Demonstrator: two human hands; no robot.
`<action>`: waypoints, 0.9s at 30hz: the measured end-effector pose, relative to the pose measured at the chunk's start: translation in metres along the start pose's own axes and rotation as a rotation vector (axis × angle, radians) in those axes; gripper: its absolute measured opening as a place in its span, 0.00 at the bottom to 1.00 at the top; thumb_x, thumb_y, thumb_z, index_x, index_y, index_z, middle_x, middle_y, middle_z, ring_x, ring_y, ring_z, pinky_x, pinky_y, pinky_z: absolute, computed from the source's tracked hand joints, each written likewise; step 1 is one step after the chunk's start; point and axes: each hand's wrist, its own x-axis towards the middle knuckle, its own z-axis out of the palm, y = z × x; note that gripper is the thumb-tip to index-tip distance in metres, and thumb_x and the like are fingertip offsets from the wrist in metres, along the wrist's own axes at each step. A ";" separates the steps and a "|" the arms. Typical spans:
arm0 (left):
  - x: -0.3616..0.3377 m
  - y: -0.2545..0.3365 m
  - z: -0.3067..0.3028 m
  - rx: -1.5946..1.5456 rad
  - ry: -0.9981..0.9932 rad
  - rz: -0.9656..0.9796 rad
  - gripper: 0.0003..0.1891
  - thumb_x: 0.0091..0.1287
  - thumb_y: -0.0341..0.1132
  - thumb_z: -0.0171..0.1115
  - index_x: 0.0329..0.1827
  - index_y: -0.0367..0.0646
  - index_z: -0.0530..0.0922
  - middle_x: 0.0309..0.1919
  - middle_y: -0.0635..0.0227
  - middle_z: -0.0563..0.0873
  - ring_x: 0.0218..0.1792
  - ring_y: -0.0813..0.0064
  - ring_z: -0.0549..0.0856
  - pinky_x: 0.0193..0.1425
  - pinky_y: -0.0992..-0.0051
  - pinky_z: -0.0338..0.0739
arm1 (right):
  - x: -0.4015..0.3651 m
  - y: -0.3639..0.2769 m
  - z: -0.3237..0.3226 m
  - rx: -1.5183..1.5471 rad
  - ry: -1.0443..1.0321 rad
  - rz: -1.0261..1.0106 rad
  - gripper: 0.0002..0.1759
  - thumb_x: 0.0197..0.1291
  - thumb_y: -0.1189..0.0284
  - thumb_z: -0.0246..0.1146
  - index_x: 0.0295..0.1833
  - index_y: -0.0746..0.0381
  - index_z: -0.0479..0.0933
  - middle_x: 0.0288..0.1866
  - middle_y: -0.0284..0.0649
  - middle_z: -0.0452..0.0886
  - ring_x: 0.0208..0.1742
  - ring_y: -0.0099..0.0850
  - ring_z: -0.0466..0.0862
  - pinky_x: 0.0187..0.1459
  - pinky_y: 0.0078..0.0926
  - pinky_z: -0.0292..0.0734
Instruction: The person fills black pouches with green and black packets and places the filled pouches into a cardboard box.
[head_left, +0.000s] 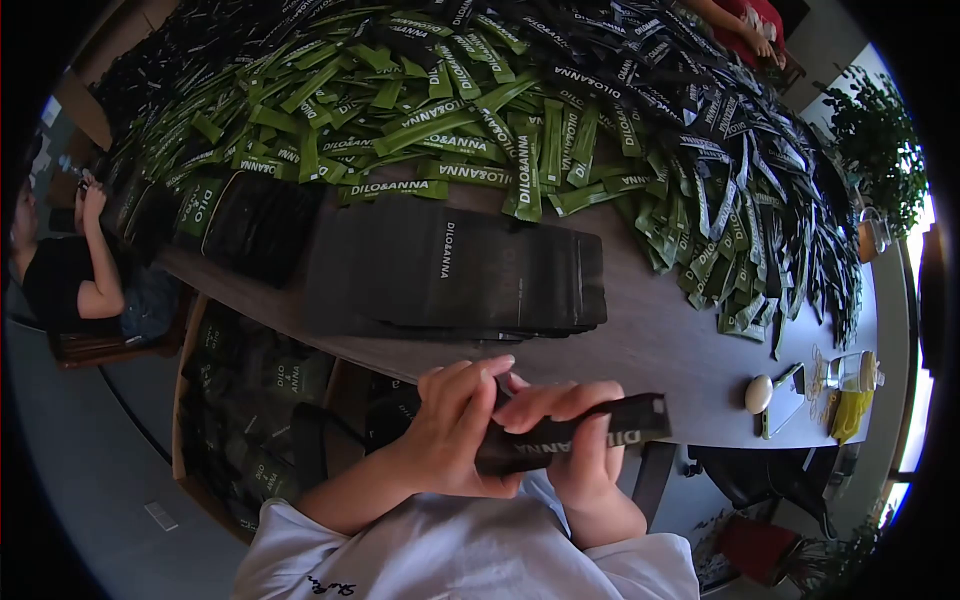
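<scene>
Close to my body, a dark pouch point(535, 447) with pale "DILO&ANNA" lettering is held sideways between both hands. My left hand point(450, 425) is closed around its left end, with the thumb and fingers near its upper edge. My right hand point(590, 450) grips the lettered part, fingers over the top and thumb on the front. What the pouch contains is hidden. Just beyond my hands lies a stack of flat black pouches point(455, 265) on the table point(660, 335). Behind it spreads a large heap of green stick sachets point(440, 140).
Black stick sachets point(640, 75) pile up behind and to the right. Filled-looking black pouches point(255, 225) stand at left. Below the table edge is a cardboard box point(183, 420) of pouches. A phone point(785, 400), white oval object point(758, 394) and glass jar point(853, 372) lie right. Other people sit left and far right.
</scene>
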 end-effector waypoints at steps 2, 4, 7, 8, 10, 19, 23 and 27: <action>-0.001 -0.004 -0.004 0.018 -0.010 -0.030 0.55 0.35 0.48 0.69 0.65 0.31 0.48 0.57 0.47 0.65 0.50 0.55 0.69 0.51 0.61 0.58 | 0.001 0.001 -0.007 -0.248 -0.164 -0.065 0.15 0.65 0.60 0.44 0.39 0.62 0.64 0.38 0.53 0.78 0.46 0.46 0.77 0.63 0.50 0.51; -0.004 -0.006 -0.004 0.025 -0.018 -0.047 0.54 0.37 0.49 0.68 0.64 0.29 0.49 0.57 0.46 0.65 0.50 0.55 0.70 0.51 0.61 0.58 | -0.002 -0.008 -0.010 -0.270 -0.211 -0.021 0.17 0.64 0.61 0.44 0.38 0.64 0.69 0.42 0.56 0.77 0.51 0.49 0.75 0.64 0.50 0.46; -0.004 -0.003 -0.003 0.039 -0.038 0.003 0.54 0.37 0.50 0.68 0.64 0.29 0.50 0.56 0.46 0.65 0.50 0.55 0.70 0.51 0.61 0.58 | -0.005 -0.020 -0.018 -0.036 -0.119 0.212 0.21 0.60 0.58 0.46 0.38 0.65 0.73 0.45 0.54 0.77 0.57 0.47 0.70 0.64 0.49 0.47; -0.003 -0.003 -0.003 0.034 -0.037 0.001 0.54 0.37 0.50 0.68 0.64 0.29 0.50 0.56 0.46 0.65 0.50 0.55 0.70 0.51 0.61 0.58 | -0.004 -0.023 -0.016 -0.192 -0.146 0.206 0.21 0.59 0.59 0.47 0.42 0.67 0.73 0.47 0.54 0.76 0.59 0.46 0.68 0.64 0.49 0.47; 0.001 -0.003 -0.003 0.052 -0.038 0.027 0.53 0.38 0.50 0.67 0.63 0.28 0.51 0.56 0.46 0.65 0.49 0.55 0.70 0.49 0.61 0.59 | 0.003 -0.021 -0.018 -0.373 -0.316 0.175 0.26 0.56 0.64 0.52 0.57 0.70 0.65 0.60 0.53 0.66 0.63 0.45 0.63 0.64 0.45 0.48; 0.008 0.000 -0.017 0.094 -0.141 -0.082 0.52 0.36 0.47 0.70 0.63 0.30 0.54 0.56 0.52 0.67 0.49 0.59 0.71 0.50 0.63 0.60 | -0.006 -0.007 -0.020 -0.953 -0.270 -0.172 0.16 0.38 0.71 0.68 0.38 0.60 0.79 0.38 0.33 0.79 0.39 0.32 0.74 0.45 0.32 0.65; 0.014 0.004 -0.022 0.031 -0.265 -0.071 0.53 0.38 0.50 0.71 0.65 0.33 0.52 0.56 0.57 0.67 0.51 0.61 0.70 0.51 0.65 0.60 | -0.007 -0.010 -0.031 -0.976 -0.435 -0.143 0.12 0.42 0.74 0.66 0.37 0.63 0.78 0.24 0.34 0.79 0.38 0.33 0.76 0.49 0.37 0.64; 0.019 -0.005 -0.040 -0.250 -0.386 -0.394 0.55 0.42 0.43 0.72 0.68 0.38 0.44 0.46 0.59 0.76 0.41 0.64 0.78 0.42 0.71 0.73 | -0.003 -0.017 -0.038 -0.930 -0.486 -0.070 0.08 0.40 0.76 0.67 0.28 0.64 0.77 0.24 0.37 0.79 0.36 0.33 0.76 0.51 0.40 0.63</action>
